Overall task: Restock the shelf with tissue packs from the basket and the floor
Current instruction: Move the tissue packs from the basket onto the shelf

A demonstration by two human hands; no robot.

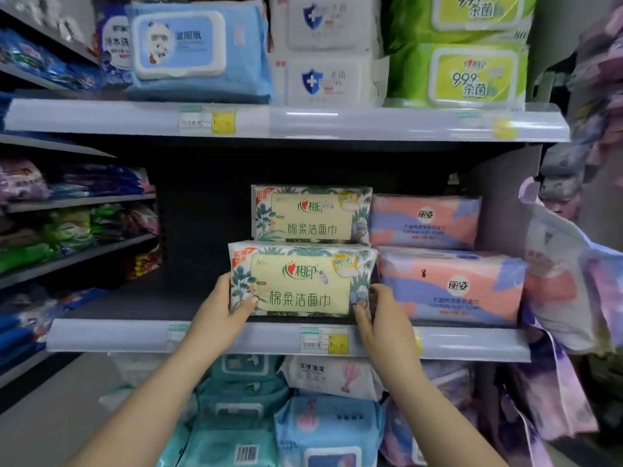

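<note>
A cream tissue pack with green leaf print (303, 281) stands at the front of the middle shelf (236, 337). My left hand (224, 313) grips its lower left corner and my right hand (379, 315) grips its lower right corner. A second pack of the same kind (312, 214) sits on top, slightly further back. To the right, touching it, are two pink and blue tissue packs (451, 284), stacked one on the other. The left half of this shelf is dark and bare. No basket is in view.
The upper shelf holds a blue wipes pack (195, 48), white packs (327, 52) and green packs (472, 72). Below the middle shelf lie teal, white and blue packs (327, 429). Hanging bagged goods (573, 281) crowd the right side. Side shelving stands at left.
</note>
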